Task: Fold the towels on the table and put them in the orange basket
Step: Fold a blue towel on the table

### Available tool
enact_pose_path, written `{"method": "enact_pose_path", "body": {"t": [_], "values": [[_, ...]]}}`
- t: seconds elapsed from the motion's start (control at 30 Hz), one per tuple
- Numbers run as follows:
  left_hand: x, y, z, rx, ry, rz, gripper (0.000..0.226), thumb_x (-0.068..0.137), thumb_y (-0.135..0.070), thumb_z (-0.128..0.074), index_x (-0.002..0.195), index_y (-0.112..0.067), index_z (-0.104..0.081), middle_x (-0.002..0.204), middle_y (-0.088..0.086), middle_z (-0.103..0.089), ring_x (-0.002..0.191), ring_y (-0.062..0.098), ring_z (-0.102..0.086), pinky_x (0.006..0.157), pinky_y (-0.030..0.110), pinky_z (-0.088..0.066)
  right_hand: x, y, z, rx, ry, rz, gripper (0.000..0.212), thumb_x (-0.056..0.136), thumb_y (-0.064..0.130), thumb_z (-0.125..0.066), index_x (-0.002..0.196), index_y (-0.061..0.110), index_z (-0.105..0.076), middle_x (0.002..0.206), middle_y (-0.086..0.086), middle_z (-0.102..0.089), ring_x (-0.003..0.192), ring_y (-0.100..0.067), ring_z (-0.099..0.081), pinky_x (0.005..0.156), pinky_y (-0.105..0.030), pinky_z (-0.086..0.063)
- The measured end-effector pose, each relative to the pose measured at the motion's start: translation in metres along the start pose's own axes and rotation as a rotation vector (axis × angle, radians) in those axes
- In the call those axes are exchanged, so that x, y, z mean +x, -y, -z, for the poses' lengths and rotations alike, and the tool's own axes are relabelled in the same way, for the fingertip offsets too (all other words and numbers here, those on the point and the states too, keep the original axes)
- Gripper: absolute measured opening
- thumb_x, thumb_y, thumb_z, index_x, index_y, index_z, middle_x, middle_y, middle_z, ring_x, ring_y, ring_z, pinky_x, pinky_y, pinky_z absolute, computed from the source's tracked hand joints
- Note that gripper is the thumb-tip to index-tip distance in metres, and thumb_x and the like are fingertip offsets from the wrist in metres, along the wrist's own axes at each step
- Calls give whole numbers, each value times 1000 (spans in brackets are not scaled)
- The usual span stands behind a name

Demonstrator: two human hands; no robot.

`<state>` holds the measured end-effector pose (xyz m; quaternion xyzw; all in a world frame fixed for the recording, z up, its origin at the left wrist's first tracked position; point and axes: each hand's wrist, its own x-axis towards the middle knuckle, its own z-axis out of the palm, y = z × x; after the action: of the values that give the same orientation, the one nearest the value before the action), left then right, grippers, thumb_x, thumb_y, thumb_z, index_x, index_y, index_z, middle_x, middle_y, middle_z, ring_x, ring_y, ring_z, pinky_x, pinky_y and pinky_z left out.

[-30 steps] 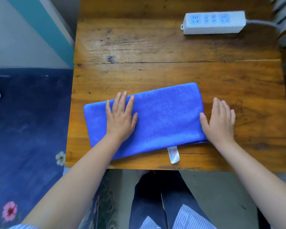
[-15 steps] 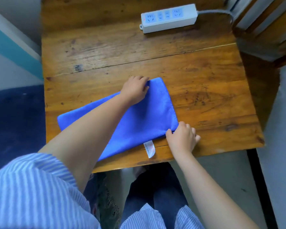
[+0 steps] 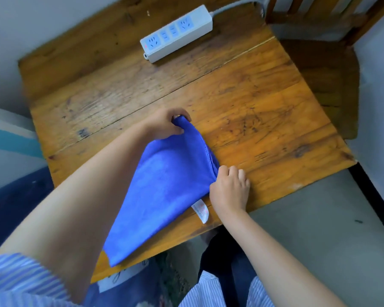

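Item: blue towel (image 3: pixel 164 187); lying folded into a long strip along the near edge of the wooden table (image 3: pixel 264 111), its left end overhanging that edge, its right end being lifted; white care label (image 3: pixel 201 210) hanging at the near edge.

Left hand (image 3: pixel 166 125): fingers curling round and pinching the far right corner of the towel, raising it off the wood.

Right hand (image 3: pixel 230 189): fingers curling in and pinching the near right corner, close to the near edge of the table.

Progress: the lengthwise fold is looking complete; by judgement, a crosswise fold is starting, with the right end about to be carried over towards the left; basketing is not yet done; no orange basket and no other towels are showing in view.

Change: a second ago both hands were lying flat and spread, the left on the towel, the right beside its right end; half a second ago they were reaching the right-hand corners; now the corners are being gripped and lifted.

Also present: white power strip (image 3: pixel 176 33) at the far edge; wooden chair (image 3: pixel 319 54) beyond the right edge.
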<state>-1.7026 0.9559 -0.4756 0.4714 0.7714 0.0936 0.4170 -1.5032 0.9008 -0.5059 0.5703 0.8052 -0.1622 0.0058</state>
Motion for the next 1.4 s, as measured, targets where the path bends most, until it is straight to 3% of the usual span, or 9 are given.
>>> {"method": "enact_pose_path", "body": {"t": [0.13,0.27,0.37,0.53,0.73,0.8,1.0,1.17,1.4], "values": [[0,-9,11,171,14,-38,23,75,8,-57,93,-6,-61,75,0,-48,67,17,-42,51,13,-33,7,-10,-4,151,152,58,12,72,0,-57,82,3,-54,88,-16,-58,89,-33,-52,73,-39,-39],[3,-16,23,249,-50,-102,21,73,9,-58,90,-3,-60,83,4,-50,77,19,-43,54,21,-31,25,-15,11,354,93,107,12,66,-9,-55,73,1,-51,82,-21,-51,74,-35,-48,62,-32,-26],[4,-21,36,216,-216,-130,23,73,8,-58,92,-4,-60,87,1,-52,81,18,-44,60,23,-32,58,-18,33,477,35,121,26,65,-13,-52,68,10,-41,79,-10,-35,66,-27,-38,55,-25,-13],[2,-19,59,221,-414,-109,38,78,3,-57,113,-10,-62,109,13,-60,103,29,-51,81,30,-41,115,-12,81,472,-55,257,12,64,-16,-53,71,-6,-55,91,-25,-51,82,-33,-50,60,-21,-24],[-33,13,72,241,-513,-112,18,73,8,-62,89,1,-66,84,11,-49,86,28,-47,64,22,-23,93,20,96,480,-182,490,22,57,-22,-49,71,-7,-55,72,-23,-58,71,-37,-52,59,-30,-26],[-51,30,64,274,-486,-143,14,68,15,-60,79,7,-64,78,22,-54,80,32,-51,61,23,-18,69,28,85,502,-187,552,29,52,-22,-46,75,-8,-58,68,-22,-58,67,-37,-54,60,-31,-29],[-98,84,25,471,-367,-161,28,63,18,-47,67,-10,-49,77,23,-55,82,35,-48,66,46,-43,4,32,34,387,-56,727,29,52,-9,-43,72,-3,-64,61,-17,-57,62,-30,-54,60,-32,-30],[-124,103,3,627,-377,-253,23,48,26,-57,59,6,-55,61,24,-55,63,38,-56,45,34,-43,-28,26,8,156,102,792,15,46,1,-56,59,2,-64,55,-12,-57,51,-29,-59,53,-30,-40],[-146,123,-17,670,-423,-312,24,44,24,-59,58,5,-56,60,22,-58,58,36,-58,42,33,-49,-43,25,5,102,57,912,10,56,3,-50,53,4,-60,53,-10,-53,48,-26,-53,55,-31,-23]]}}
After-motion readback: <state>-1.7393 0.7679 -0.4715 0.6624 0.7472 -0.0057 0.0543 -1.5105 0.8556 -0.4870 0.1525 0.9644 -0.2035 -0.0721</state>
